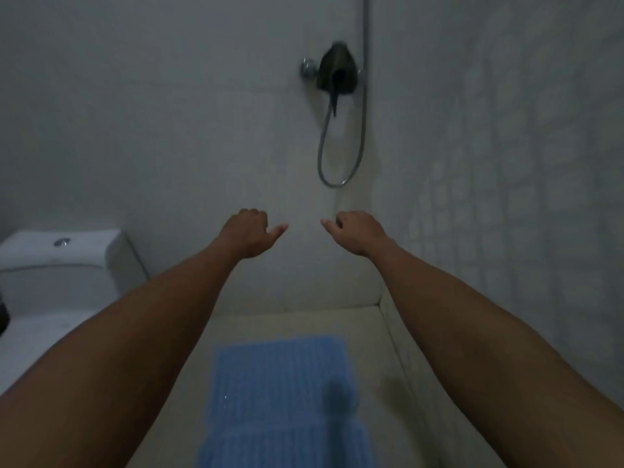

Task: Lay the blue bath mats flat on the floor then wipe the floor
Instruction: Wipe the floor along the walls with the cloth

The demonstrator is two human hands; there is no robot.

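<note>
Both hands, left hand and right hand, were curled, thumbs out, holding nothing
Blue bath mats lay at 6 o'clock on the floor

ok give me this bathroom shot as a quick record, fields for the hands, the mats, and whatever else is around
left hand: raised, fingers curled, thumb out, holding nothing
right hand: raised, fingers curled, holding nothing
blue bath mats: on the floor between the arms; a second mat edge seems to overlap near the bottom
floor: pale, bare past the mats
toilet: at the left, lid down
shower hose: loops down the back wall
dark fixture: on the wall above the hose, blurred
wiping tool: none in view
</note>
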